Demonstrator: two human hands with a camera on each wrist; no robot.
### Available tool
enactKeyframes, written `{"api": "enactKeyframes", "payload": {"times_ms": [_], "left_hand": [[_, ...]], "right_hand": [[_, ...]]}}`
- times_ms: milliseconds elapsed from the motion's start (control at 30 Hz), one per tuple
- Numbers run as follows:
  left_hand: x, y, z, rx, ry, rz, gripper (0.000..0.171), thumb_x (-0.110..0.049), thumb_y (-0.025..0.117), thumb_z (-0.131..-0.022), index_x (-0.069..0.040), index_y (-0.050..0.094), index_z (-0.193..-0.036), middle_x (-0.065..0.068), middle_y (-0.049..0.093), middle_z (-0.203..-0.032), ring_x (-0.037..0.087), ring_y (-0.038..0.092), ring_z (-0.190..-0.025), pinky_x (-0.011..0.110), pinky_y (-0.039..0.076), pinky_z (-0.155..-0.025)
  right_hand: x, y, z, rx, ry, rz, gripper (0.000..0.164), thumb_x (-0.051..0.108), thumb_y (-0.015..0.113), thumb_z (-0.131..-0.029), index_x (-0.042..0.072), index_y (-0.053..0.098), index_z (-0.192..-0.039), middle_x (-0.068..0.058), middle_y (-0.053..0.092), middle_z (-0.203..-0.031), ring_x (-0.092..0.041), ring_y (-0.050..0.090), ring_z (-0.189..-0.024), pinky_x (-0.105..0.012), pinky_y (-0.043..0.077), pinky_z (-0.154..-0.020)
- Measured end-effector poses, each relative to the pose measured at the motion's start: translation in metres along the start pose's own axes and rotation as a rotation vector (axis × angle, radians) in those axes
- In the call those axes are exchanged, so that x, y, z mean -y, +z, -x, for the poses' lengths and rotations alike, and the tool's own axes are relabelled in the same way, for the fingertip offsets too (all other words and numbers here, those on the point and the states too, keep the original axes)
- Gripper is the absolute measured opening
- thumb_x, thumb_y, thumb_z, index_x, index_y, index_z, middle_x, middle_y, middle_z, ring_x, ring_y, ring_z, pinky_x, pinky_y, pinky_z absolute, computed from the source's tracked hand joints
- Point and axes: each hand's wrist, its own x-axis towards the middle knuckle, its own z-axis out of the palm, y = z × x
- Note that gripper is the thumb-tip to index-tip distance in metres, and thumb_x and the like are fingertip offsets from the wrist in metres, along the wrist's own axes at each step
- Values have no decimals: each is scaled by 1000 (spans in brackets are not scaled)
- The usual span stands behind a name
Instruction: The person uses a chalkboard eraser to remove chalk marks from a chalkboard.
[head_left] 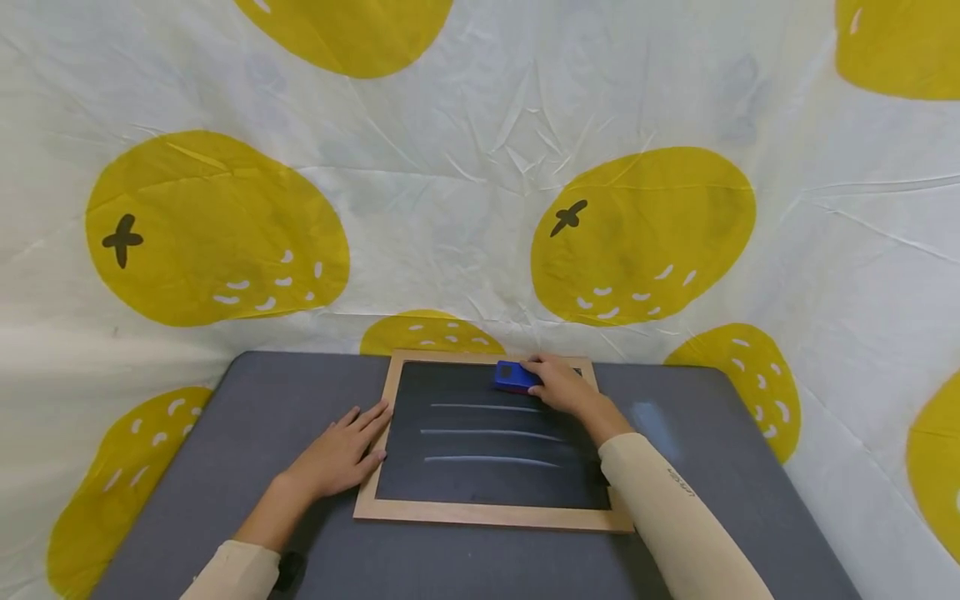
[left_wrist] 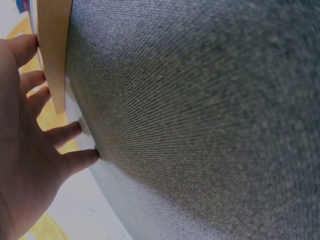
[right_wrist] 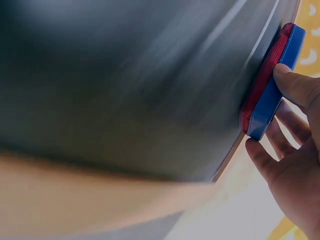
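A small chalkboard (head_left: 487, 479) in a light wooden frame (head_left: 491, 513) lies on the table, with several white chalk lines (head_left: 491, 433) across it. My right hand (head_left: 562, 385) grips a blue chalkboard eraser (head_left: 507, 374) near the board's top edge. In the right wrist view the eraser's red felt (right_wrist: 267, 77) faces the board surface, thumb on one side and fingers on the other. My left hand (head_left: 339, 450) rests at the frame's left side, fingers spread. The left wrist view shows its fingers (left_wrist: 30, 50) touching the frame and others reaching to the table.
The grey cloth-covered table (head_left: 315, 375) extends around the board. A pale chalky smudge (head_left: 656, 429) marks it to the right. Behind hangs a white sheet (head_left: 442, 225) with yellow fruit prints. A small dark object (head_left: 288, 572) lies beside the left sleeve.
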Motion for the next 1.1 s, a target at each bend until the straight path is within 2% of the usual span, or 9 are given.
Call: {"api": "enactKeyframes", "payload": {"times_ms": [533,833,933,1100], "left_hand": [[-5,-3,0,-3,3,6,65,-39,56,-105,-12,37,-161,10,35,-167,58,41,-142,78,38,-103],[4,7,-2,-47,38,-30,65,-42,55,-105,-13,39,-161,10,38,-166,58,45,-138,78,41,-99],[3,5,-2,-48,36,-22,65,-41,57,-104,-12,40,-160,11,39,-166,58,45,-138,78,41,-99],[-2,0,-2,-18,15,-10,65,-38,58,-104,-11,39,-160,12,38,-166,59,43,-139,79,40,-101]], "right_hand": [[-47,-12,32,-47,-22,16,54,8,70,-98,-5,53,-147,-27,54,-144,-46,51,-134,-60,41,-113],[-51,-6,31,-93,-33,-20,54,9,72,-96,-6,55,-145,-28,55,-143,-47,51,-134,-61,39,-113],[-47,-4,28,-95,-32,-25,53,10,72,-97,-6,56,-145,-27,55,-143,-46,51,-134,-61,39,-114],[-35,-3,19,-52,-22,-26,53,14,70,-98,-4,55,-146,-26,54,-145,-46,50,-134,-62,36,-115]]}}
